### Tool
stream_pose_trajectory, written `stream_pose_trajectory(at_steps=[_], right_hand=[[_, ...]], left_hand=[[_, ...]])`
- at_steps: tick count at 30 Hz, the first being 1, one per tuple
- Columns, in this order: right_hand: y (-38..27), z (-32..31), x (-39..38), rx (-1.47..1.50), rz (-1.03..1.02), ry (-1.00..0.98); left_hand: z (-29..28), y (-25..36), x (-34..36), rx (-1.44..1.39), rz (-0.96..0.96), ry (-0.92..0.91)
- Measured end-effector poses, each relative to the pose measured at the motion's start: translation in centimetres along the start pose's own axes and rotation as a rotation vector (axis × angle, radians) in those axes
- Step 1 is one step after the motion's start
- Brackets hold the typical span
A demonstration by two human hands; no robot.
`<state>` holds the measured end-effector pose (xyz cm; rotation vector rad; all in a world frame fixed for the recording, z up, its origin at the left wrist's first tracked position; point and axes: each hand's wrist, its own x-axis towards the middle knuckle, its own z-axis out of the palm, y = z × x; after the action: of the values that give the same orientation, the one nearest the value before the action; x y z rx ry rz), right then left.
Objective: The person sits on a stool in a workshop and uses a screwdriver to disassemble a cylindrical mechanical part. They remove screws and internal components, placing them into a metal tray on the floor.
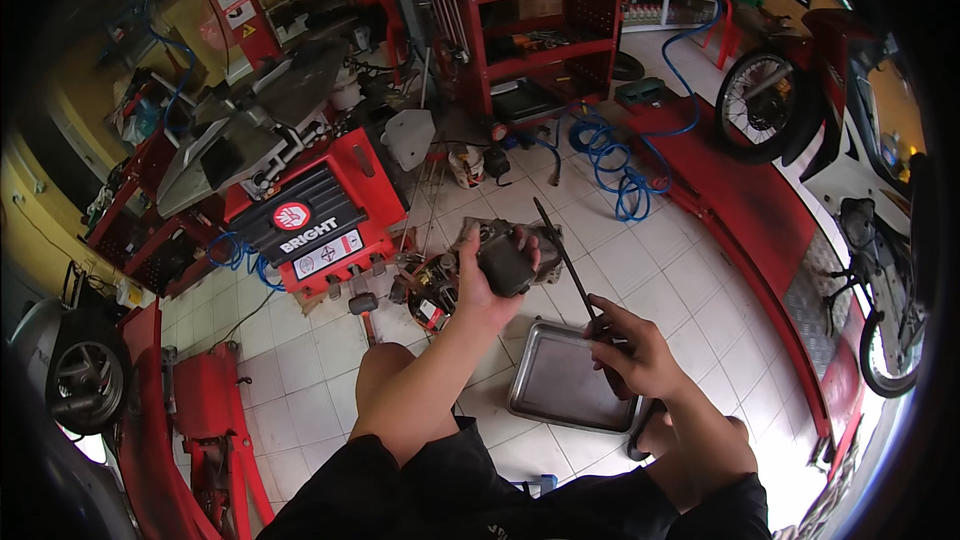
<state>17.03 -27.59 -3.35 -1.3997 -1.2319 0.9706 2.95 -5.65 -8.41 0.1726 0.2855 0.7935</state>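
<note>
My left hand [482,292] is raised in front of me, its fingers wrapped round a dark, blocky metal part [506,266]. In my right hand [638,348] is a long, thin, dark tool with a handle [572,268]; whether it is a file or a screwdriver I cannot make out. Its shaft slants up and left, and the tip ends just right of the part, apart from it. Below my right hand a shallow metal tray [518,378] lies on the floor. Behind my left hand sits a greyish metal casting [550,252], partly hidden.
A red machine with a black ribbed top [310,210] stands left, with a hammer [363,306] and a heap of parts [425,290] beside it. Blue hose [610,155] coils near a red lift ramp [745,200] carrying a motorcycle [835,140]. A red tool cart [545,25] stands behind.
</note>
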Motion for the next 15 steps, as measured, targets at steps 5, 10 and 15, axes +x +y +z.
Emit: stream_pose_trajectory(at_steps=[5, 10, 15], right_hand=[[1.6, -0.3, 0.0, -0.193, -0.003, 0.049], [1.2, 0.2, 0.4, 0.015, 0.031, 0.090], [1.7, 0.4, -0.1, -0.257, -0.105, 0.087]], left_hand=[[-1.2, 0.1, 0.1, -0.033, -0.043, -0.025], [-0.5, 0.0, 0.2, -0.027, -0.018, 0.015], [-0.4, 0.0, 0.1, 0.017, 0.013, 0.036]])
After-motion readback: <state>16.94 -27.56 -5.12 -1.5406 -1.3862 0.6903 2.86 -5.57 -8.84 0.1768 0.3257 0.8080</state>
